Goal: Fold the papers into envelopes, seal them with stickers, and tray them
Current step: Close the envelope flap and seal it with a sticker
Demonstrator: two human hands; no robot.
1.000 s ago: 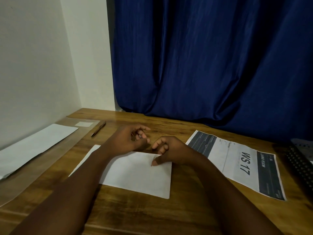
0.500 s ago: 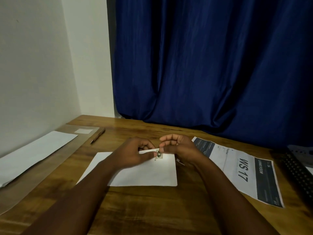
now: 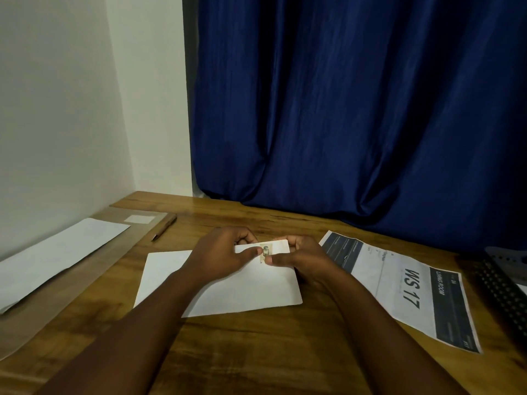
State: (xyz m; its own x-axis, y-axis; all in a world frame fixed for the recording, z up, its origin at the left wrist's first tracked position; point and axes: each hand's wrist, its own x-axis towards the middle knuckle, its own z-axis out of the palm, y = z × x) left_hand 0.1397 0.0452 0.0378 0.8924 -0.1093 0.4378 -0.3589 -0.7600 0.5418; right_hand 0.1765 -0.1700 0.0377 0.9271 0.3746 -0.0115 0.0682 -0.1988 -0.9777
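Note:
A folded white paper envelope lies flat on the wooden table in front of me. Just above its far edge both hands hold a small white sticker sheet with a little dark sticker on it. My left hand pinches the sheet's left end. My right hand grips its right end, thumb tip right below the sticker. Part of the sheet is hidden behind my fingers.
A printed sheet reading "WS 17" lies to the right. A dark perforated tray sits at the right edge. On the left are a long white paper on a clear sheet, and a pen. A blue curtain hangs behind.
My hands rose from resting on the envelope and came together holding the sticker sheet, which now faces me flatter. The envelope has turned a little, squarer to the table's front edge.

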